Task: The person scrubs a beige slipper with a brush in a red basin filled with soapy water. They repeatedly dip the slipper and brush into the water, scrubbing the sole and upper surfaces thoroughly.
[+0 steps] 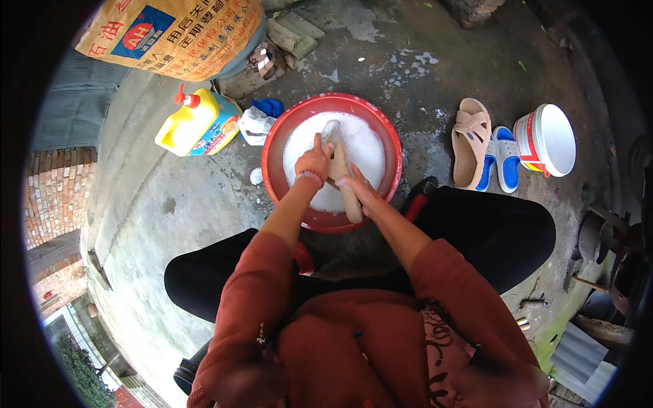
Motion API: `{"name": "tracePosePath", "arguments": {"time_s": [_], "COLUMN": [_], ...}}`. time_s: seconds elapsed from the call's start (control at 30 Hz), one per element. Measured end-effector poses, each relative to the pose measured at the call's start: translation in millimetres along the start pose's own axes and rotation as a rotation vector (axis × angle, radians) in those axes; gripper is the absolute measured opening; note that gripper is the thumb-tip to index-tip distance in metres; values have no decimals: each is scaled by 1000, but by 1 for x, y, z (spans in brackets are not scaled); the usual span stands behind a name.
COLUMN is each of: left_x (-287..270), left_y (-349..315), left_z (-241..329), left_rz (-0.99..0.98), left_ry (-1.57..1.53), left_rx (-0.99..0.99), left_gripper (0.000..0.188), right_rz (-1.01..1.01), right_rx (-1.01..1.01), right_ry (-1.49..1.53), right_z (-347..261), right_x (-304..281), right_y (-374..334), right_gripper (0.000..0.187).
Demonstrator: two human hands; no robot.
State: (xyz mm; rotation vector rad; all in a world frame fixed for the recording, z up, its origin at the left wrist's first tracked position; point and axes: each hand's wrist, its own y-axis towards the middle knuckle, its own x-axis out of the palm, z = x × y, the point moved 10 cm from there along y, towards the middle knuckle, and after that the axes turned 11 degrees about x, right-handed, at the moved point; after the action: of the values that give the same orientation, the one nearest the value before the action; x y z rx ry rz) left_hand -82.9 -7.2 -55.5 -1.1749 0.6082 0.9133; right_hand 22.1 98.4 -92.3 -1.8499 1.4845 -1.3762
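Note:
A red basin [271, 178] full of white suds [367, 146] stands on the ground between my knees. Over it, my right hand [362, 190] grips a beige slipper [349, 197], which is tilted with its lower end near the basin's front rim. My left hand [315, 162] is closed against the slipper's upper part, index finger stretched forward. A greyish, foamy end [331, 129] shows past those fingers; whether it belongs to the slipper or to a tool I cannot tell.
Another beige slipper [471, 146], blue-and-white slippers [507, 160] and a white bucket [554, 139] stand to the right. To the left are a yellow pump bottle [197, 122] and white and blue cloths [256, 126]. A large container with an orange cover [197, 47] stands behind.

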Motion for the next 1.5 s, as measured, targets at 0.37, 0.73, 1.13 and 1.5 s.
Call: {"name": "tracePosePath", "arguments": {"time_s": [0.37, 0.73, 1.13, 1.5], "left_x": [1, -4, -2, -1], "left_y": [-30, 10, 36, 32], "left_z": [30, 13, 2, -15], "left_rz": [-67, -44, 19, 18], "left_ry": [140, 22, -150, -75], "left_rx": [135, 157, 81, 58], "left_gripper": [58, 59, 56, 57], "right_rz": [7, 60, 47, 15], "right_rx": [-39, -22, -6, -5], "right_ry": [230, 147, 164, 213], "right_z": [5, 11, 4, 9], "right_x": [-15, -17, -15, -9], "right_y": [11, 3, 7, 11], "right_gripper": [95, 97, 94, 99]}}
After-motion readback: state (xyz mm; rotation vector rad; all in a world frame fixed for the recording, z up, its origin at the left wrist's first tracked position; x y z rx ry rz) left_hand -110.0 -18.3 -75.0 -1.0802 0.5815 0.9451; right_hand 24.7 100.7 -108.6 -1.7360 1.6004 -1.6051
